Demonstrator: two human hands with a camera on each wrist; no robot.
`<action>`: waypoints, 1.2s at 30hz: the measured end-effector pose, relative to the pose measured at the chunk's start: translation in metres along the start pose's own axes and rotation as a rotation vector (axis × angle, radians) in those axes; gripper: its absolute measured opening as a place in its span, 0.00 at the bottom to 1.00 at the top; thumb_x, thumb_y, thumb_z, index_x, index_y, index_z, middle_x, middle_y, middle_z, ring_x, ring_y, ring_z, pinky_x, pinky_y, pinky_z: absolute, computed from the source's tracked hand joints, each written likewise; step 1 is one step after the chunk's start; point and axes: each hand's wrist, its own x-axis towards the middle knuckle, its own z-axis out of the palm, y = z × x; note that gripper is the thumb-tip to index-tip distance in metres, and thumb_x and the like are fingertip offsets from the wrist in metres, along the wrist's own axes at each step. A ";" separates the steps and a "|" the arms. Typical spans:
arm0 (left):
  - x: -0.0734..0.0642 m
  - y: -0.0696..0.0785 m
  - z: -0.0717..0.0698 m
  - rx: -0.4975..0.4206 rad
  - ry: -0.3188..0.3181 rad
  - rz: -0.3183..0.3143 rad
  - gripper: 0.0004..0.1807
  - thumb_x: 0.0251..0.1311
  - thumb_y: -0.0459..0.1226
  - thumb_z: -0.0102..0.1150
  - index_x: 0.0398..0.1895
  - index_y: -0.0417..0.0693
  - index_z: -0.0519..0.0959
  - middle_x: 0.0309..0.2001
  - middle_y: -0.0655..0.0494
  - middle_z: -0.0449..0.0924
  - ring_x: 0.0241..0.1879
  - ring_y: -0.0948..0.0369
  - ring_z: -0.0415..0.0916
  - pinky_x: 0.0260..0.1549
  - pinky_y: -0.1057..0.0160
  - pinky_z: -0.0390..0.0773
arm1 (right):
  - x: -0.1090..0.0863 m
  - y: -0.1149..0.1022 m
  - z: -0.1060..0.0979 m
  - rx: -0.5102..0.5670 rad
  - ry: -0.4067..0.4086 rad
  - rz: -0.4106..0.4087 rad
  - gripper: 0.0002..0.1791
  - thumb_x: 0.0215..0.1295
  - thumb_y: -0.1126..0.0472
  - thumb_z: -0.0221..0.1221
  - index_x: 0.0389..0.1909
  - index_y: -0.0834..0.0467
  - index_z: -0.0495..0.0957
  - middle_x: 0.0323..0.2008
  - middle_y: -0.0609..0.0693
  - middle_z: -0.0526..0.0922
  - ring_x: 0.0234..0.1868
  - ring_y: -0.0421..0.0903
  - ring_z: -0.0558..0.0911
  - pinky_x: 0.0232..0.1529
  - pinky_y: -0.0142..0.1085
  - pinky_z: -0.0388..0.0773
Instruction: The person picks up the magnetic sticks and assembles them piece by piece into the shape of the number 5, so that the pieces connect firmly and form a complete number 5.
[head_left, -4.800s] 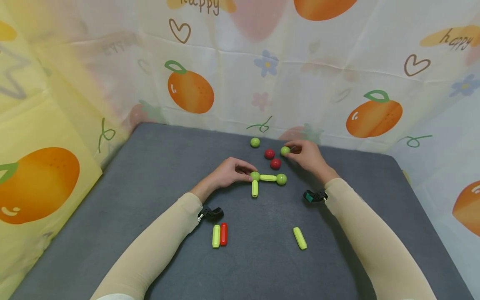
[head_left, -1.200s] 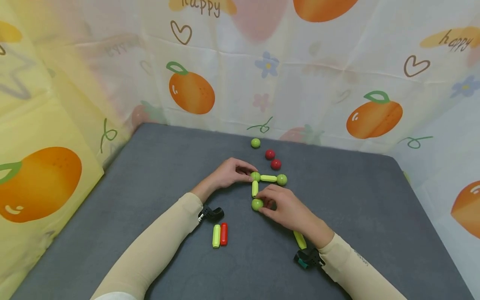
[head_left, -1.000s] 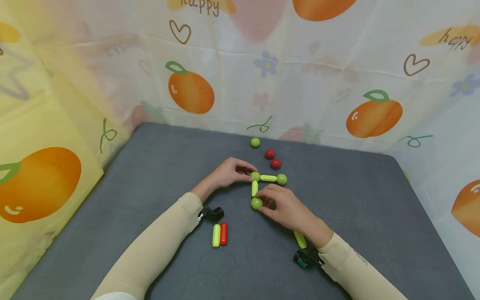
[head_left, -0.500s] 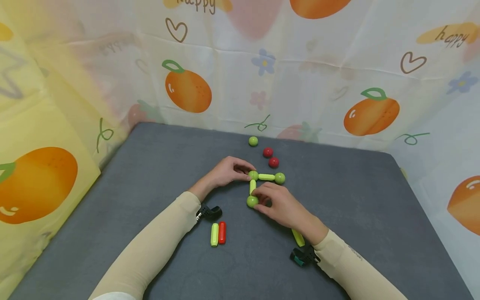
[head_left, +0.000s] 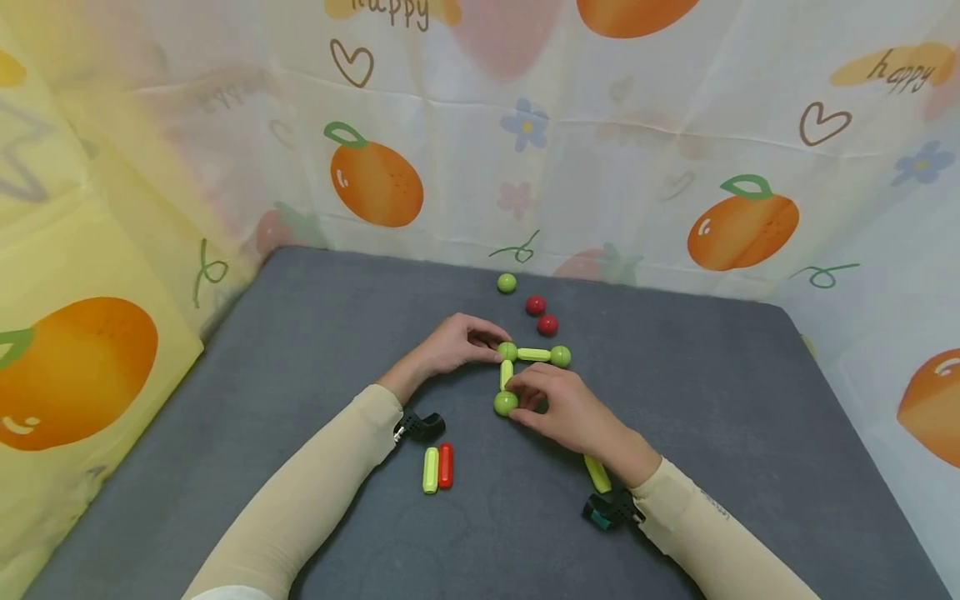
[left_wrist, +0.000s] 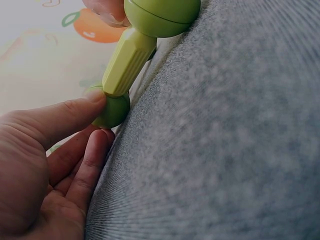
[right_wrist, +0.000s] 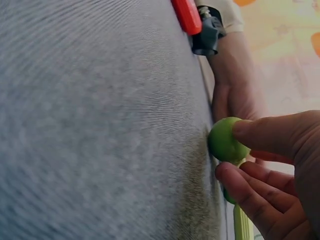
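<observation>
A cloth (head_left: 465, 167) with 2 blue flowers (head_left: 525, 125) hangs behind the grey table (head_left: 690, 375).

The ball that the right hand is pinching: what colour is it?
The ball is green, seen best in the right wrist view.

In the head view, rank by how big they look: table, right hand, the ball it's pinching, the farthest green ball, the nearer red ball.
1. Table
2. Right hand
3. Pinched ball, partly covered
4. Farthest green ball and nearer red ball: too alike to rank
</observation>
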 end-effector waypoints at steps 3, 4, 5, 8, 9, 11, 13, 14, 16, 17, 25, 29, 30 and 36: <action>-0.001 0.000 0.000 -0.024 -0.001 0.004 0.15 0.67 0.31 0.75 0.57 0.42 0.90 0.49 0.54 0.90 0.47 0.57 0.85 0.50 0.57 0.84 | -0.002 -0.001 -0.006 0.016 0.002 0.016 0.20 0.65 0.63 0.78 0.57 0.56 0.87 0.47 0.47 0.86 0.40 0.37 0.84 0.43 0.39 0.86; -0.001 0.001 0.000 -0.037 -0.005 0.003 0.16 0.67 0.31 0.75 0.57 0.41 0.89 0.50 0.53 0.90 0.48 0.57 0.85 0.51 0.57 0.84 | -0.003 -0.001 -0.009 0.019 0.008 0.025 0.20 0.66 0.63 0.78 0.57 0.56 0.87 0.47 0.48 0.86 0.40 0.37 0.84 0.43 0.40 0.86; -0.001 0.001 -0.001 -0.048 -0.013 0.000 0.17 0.68 0.30 0.75 0.58 0.40 0.89 0.51 0.51 0.90 0.49 0.56 0.85 0.52 0.56 0.84 | -0.005 0.000 -0.012 0.020 0.015 0.035 0.19 0.66 0.63 0.77 0.57 0.56 0.87 0.46 0.47 0.87 0.40 0.37 0.84 0.43 0.41 0.86; -0.001 0.006 -0.003 -0.067 -0.051 -0.018 0.20 0.69 0.30 0.73 0.63 0.36 0.85 0.56 0.47 0.88 0.54 0.53 0.85 0.56 0.55 0.83 | -0.015 0.002 -0.023 0.008 0.049 0.092 0.17 0.68 0.62 0.76 0.56 0.56 0.88 0.44 0.44 0.87 0.40 0.36 0.84 0.43 0.44 0.86; -0.001 0.008 -0.004 -0.059 -0.058 -0.030 0.21 0.70 0.30 0.72 0.64 0.36 0.84 0.57 0.46 0.88 0.55 0.52 0.85 0.57 0.54 0.83 | -0.020 0.003 -0.027 0.002 0.060 0.114 0.16 0.68 0.61 0.76 0.55 0.56 0.88 0.44 0.42 0.87 0.40 0.36 0.83 0.43 0.44 0.86; -0.003 0.015 -0.007 -0.010 -0.056 -0.057 0.21 0.72 0.32 0.71 0.65 0.36 0.84 0.58 0.46 0.87 0.57 0.52 0.84 0.58 0.53 0.82 | -0.029 0.004 -0.034 -0.014 0.079 0.150 0.14 0.69 0.61 0.75 0.53 0.56 0.88 0.43 0.39 0.86 0.39 0.36 0.83 0.43 0.45 0.86; -0.007 0.024 -0.012 0.055 -0.026 -0.083 0.19 0.73 0.34 0.70 0.64 0.38 0.85 0.57 0.48 0.88 0.58 0.53 0.84 0.57 0.52 0.82 | -0.038 0.005 -0.040 -0.037 0.094 0.172 0.13 0.70 0.60 0.75 0.52 0.55 0.89 0.42 0.38 0.85 0.39 0.37 0.83 0.43 0.46 0.85; -0.009 0.028 -0.013 0.086 -0.008 -0.092 0.18 0.73 0.34 0.70 0.63 0.39 0.85 0.56 0.49 0.88 0.57 0.53 0.84 0.57 0.52 0.82 | -0.043 0.004 -0.043 -0.044 0.103 0.175 0.12 0.70 0.60 0.75 0.52 0.55 0.89 0.42 0.38 0.85 0.40 0.37 0.83 0.43 0.46 0.85; -0.016 0.039 -0.014 0.132 0.015 -0.104 0.16 0.73 0.35 0.70 0.60 0.41 0.87 0.55 0.51 0.89 0.55 0.54 0.85 0.54 0.52 0.83 | -0.051 0.002 -0.049 -0.063 0.118 0.183 0.11 0.70 0.61 0.75 0.51 0.54 0.89 0.43 0.37 0.85 0.40 0.37 0.83 0.43 0.47 0.86; -0.021 0.045 -0.013 0.145 0.018 -0.105 0.16 0.73 0.36 0.71 0.60 0.41 0.87 0.54 0.52 0.89 0.54 0.55 0.85 0.54 0.52 0.83 | -0.055 0.001 -0.053 -0.071 0.127 0.187 0.11 0.70 0.61 0.75 0.50 0.54 0.89 0.43 0.37 0.85 0.40 0.37 0.83 0.42 0.47 0.85; -0.055 0.071 0.009 0.147 0.031 -0.081 0.19 0.67 0.36 0.77 0.59 0.43 0.87 0.48 0.50 0.89 0.46 0.60 0.85 0.48 0.57 0.85 | -0.090 -0.014 -0.071 -0.139 0.116 0.281 0.08 0.69 0.61 0.75 0.46 0.50 0.89 0.39 0.34 0.84 0.37 0.34 0.82 0.39 0.42 0.85; -0.068 0.067 0.022 0.141 0.035 -0.090 0.20 0.65 0.37 0.79 0.59 0.44 0.87 0.48 0.48 0.88 0.45 0.61 0.84 0.48 0.59 0.84 | -0.105 -0.017 -0.066 -0.117 0.034 0.341 0.06 0.70 0.57 0.75 0.44 0.47 0.88 0.35 0.33 0.83 0.34 0.32 0.81 0.36 0.36 0.82; -0.070 0.066 0.025 0.142 0.032 -0.091 0.21 0.65 0.37 0.80 0.59 0.44 0.87 0.49 0.48 0.88 0.45 0.61 0.84 0.49 0.60 0.84 | -0.107 -0.017 -0.064 -0.112 0.016 0.353 0.05 0.70 0.57 0.75 0.42 0.46 0.88 0.33 0.33 0.82 0.33 0.32 0.80 0.35 0.35 0.81; -0.074 0.064 0.029 0.154 0.016 -0.096 0.20 0.62 0.36 0.81 0.56 0.46 0.87 0.47 0.51 0.88 0.43 0.63 0.84 0.48 0.63 0.84 | -0.109 -0.020 -0.051 -0.082 -0.059 0.399 0.06 0.69 0.54 0.76 0.38 0.46 0.86 0.29 0.33 0.81 0.29 0.33 0.78 0.31 0.34 0.79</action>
